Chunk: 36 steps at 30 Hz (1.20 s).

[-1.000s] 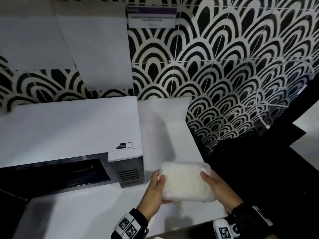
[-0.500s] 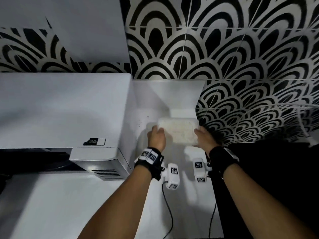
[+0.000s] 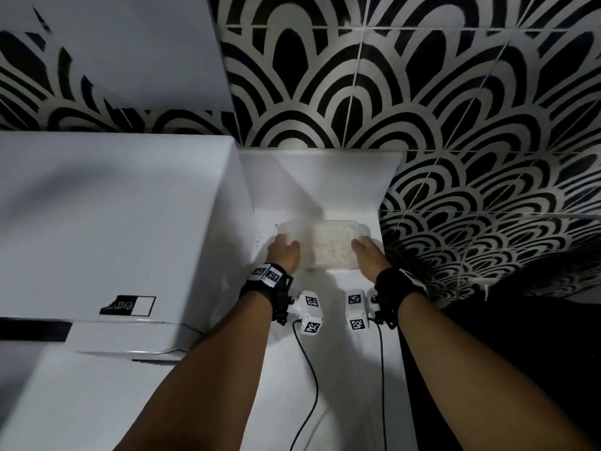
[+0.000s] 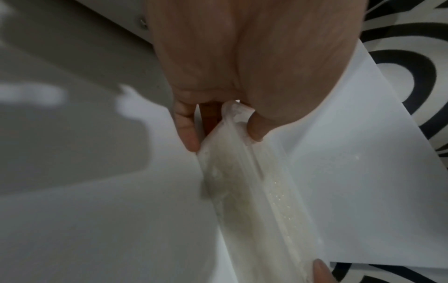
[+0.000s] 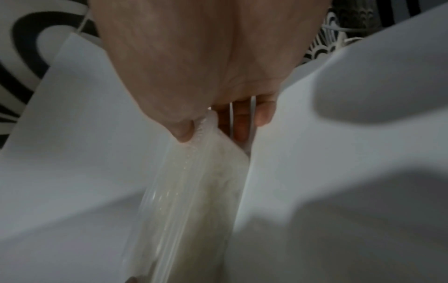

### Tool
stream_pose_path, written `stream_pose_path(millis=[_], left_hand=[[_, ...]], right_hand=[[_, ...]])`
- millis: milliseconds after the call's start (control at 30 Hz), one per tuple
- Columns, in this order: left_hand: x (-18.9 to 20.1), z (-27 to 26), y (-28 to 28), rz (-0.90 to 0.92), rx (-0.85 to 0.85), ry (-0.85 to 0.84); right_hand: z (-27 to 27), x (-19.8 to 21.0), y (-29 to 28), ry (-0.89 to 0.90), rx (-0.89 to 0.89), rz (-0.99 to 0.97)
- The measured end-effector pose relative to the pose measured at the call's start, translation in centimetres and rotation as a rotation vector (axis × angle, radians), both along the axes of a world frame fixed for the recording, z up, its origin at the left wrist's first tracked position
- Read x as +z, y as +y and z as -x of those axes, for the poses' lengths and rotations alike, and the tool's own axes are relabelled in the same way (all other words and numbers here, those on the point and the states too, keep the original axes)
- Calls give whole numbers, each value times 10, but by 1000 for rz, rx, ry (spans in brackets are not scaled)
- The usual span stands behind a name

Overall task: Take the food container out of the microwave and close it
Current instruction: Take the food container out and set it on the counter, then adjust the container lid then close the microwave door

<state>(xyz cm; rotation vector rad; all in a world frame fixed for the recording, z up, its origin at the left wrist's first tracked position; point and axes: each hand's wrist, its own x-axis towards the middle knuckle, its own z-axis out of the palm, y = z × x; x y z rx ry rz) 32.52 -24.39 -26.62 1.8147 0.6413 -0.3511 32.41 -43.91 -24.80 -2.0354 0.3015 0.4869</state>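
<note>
A clear plastic food container (image 3: 328, 245) with white rice inside sits low on the white counter (image 3: 341, 369), just right of the white microwave (image 3: 113, 222). I cannot tell whether it touches the counter. My left hand (image 3: 286, 249) grips its left end, thumb (image 4: 257, 126) on the rim and fingers (image 4: 189, 134) under the side of the container (image 4: 254, 191). My right hand (image 3: 362, 247) grips the right end the same way, with its thumb (image 5: 181, 132) on the rim of the container (image 5: 206, 191). Only the microwave's top and a dark strip of its front show.
A black-and-white patterned tile wall (image 3: 422, 92) stands close behind the counter and runs along its right side. A white panel (image 3: 130, 50) hangs on the wall above the microwave. Beyond the counter's right edge it is dark (image 3: 520, 369).
Both hands have carried the container away from me, back along the counter toward the wall beside the microwave, and lowered it. Both hands kept their hold on its ends.
</note>
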Motion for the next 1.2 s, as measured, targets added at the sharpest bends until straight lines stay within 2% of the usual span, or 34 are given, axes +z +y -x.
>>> stream_pose_path(millis=[267,467,600,700,933,1033,1100,1200], left_hand=[[-14,-7,3,-63,-61,12],[-12,-8,3,-23,-49,55],[15,7,-4,-25,18,18],[45,28,-12,-175,24,-53],[113,106,-18,-279,-224,-271],[136,149,-14,-203,-367,-339],[151,183,-3,-157,-480,-367],[169,234,26,-183,-636,-393]], right_hand=[[-8,-7,-7,41,34,-22],[-5,-6,-6,58,23,-11],[2,4,-9,41,-9,-71],[18,15,-8,-15,-54,-34],[71,66,12,-270,-100,-1],[103,106,29,-359,-106,-53],[129,136,46,-424,-76,-63],[176,178,86,-502,53,-61]])
